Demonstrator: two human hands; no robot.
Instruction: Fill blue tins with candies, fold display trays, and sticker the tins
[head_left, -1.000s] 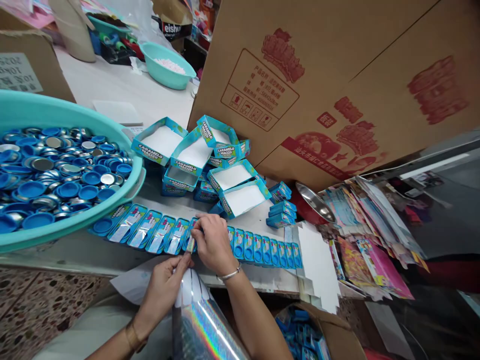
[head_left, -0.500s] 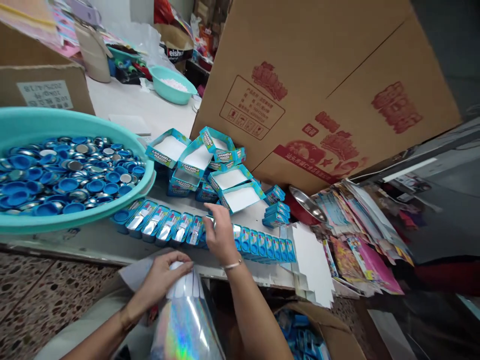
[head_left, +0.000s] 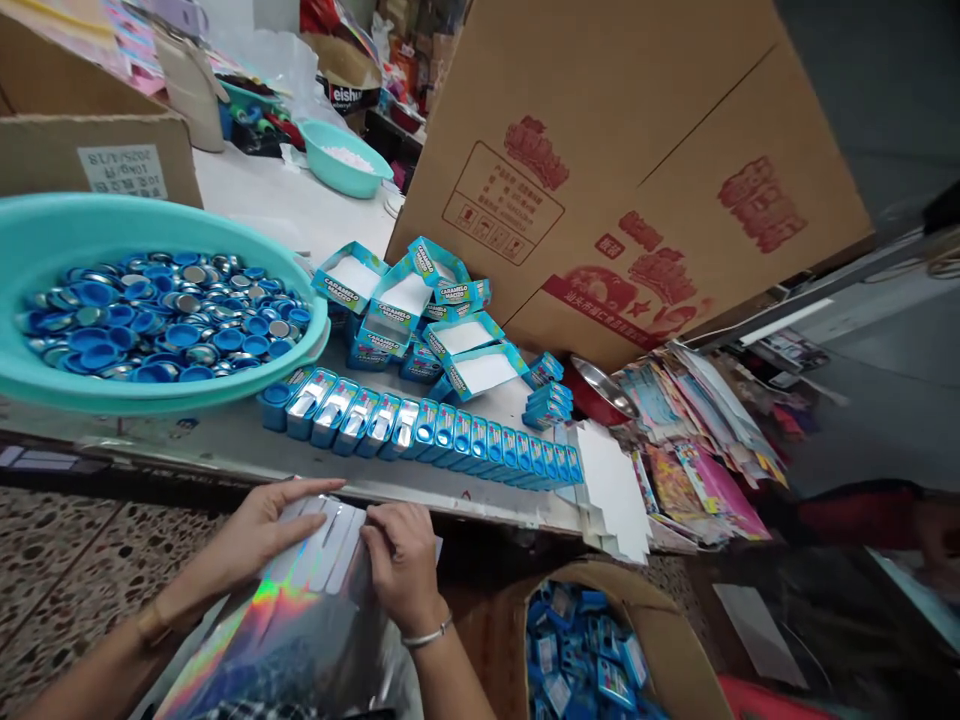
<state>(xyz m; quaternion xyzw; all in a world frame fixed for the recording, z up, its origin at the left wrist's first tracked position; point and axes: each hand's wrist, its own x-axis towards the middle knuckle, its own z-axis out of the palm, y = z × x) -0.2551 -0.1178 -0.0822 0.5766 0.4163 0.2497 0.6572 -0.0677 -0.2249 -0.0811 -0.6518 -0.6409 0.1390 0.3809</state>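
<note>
A shiny holographic sheet (head_left: 300,620) cut into strips lies on my lap below the table edge. My left hand (head_left: 259,528) rests flat on its upper left part, fingers stretched out. My right hand (head_left: 397,560) pinches the top of one strip at the sheet's upper right. Just above the hands, a long row of small blue packets (head_left: 420,430) stands along the table's front edge; the left ones bear silver strips.
A teal basin (head_left: 45,385) of blue and silver round caps sits at left. Open blue "Caramelo Macizo" boxes (head_left: 420,310) pile behind the row. A big cardboard carton (head_left: 645,150) leans at right, a box of blue packets (head_left: 585,660) below, printed sheets (head_left: 690,440) and white card blanks (head_left: 611,490) at right.
My right hand left the row of packets and came back down to the holographic sheet. My left hand spread flat on the sheet. The view tilted down.
</note>
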